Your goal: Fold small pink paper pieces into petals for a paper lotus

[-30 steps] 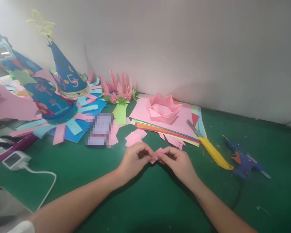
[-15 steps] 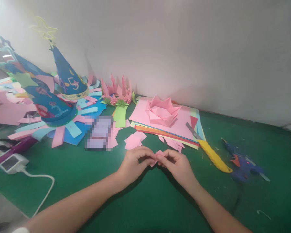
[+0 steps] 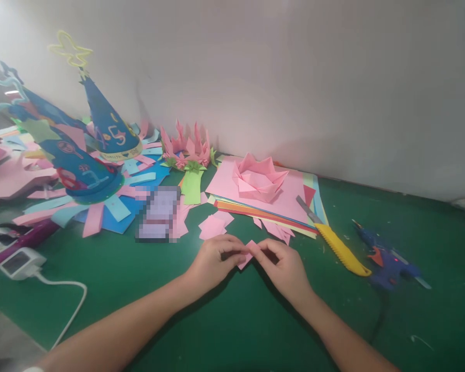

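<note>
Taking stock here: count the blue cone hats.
3: the "5" hat near the wall; the front hat, left of it; the rear hat, partly behind the front one. Others may be hidden.

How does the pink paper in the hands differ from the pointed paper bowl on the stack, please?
The pink paper is small; the paper bowl is larger. The left hand and right hand hold the pink paper; the paper bowl rests on stacked sheets. Both are pink.

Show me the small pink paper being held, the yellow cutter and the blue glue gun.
Small pink paper (image 3: 244, 262): head view, lower part.
Yellow cutter (image 3: 343, 250): head view, handle middle.
Blue glue gun (image 3: 389, 263): head view, body.
</note>
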Motion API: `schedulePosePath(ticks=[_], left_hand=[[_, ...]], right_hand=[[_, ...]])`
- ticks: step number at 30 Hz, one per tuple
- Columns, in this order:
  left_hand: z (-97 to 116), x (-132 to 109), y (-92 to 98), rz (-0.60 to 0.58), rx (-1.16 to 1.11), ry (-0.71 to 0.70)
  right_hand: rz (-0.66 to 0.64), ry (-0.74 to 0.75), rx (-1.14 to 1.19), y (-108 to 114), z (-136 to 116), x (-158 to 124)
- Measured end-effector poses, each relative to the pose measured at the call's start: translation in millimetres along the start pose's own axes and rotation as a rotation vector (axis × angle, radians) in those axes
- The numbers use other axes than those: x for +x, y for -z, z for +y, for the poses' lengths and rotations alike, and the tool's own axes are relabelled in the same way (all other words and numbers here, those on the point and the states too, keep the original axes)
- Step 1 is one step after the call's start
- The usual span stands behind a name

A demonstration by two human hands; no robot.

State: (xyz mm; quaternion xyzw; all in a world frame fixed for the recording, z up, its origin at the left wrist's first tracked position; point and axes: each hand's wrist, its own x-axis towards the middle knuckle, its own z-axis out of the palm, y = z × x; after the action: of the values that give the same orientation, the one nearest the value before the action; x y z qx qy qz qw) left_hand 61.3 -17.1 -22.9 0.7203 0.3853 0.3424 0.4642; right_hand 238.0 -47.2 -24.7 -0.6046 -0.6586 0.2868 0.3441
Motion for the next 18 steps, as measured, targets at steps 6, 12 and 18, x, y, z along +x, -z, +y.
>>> schedulePosePath(ticks=[6,12,18], left_hand=[[-0.6,0.1,0.6,-0.034,0.104,0.020],[-1.1,-1.0,1.2,-0.040,0.066,0.029],[-0.9,-0.3,1.1,-0.041,0.005,0.001]], right_hand=[[0.018,0.089,-0.188,-1.4,-1.6,1.0],[-0.002,0.047,-0.086,-0.7,0.8,0.5],[-0.001,0.031,0.019,0.5,-1.3,1.0]])
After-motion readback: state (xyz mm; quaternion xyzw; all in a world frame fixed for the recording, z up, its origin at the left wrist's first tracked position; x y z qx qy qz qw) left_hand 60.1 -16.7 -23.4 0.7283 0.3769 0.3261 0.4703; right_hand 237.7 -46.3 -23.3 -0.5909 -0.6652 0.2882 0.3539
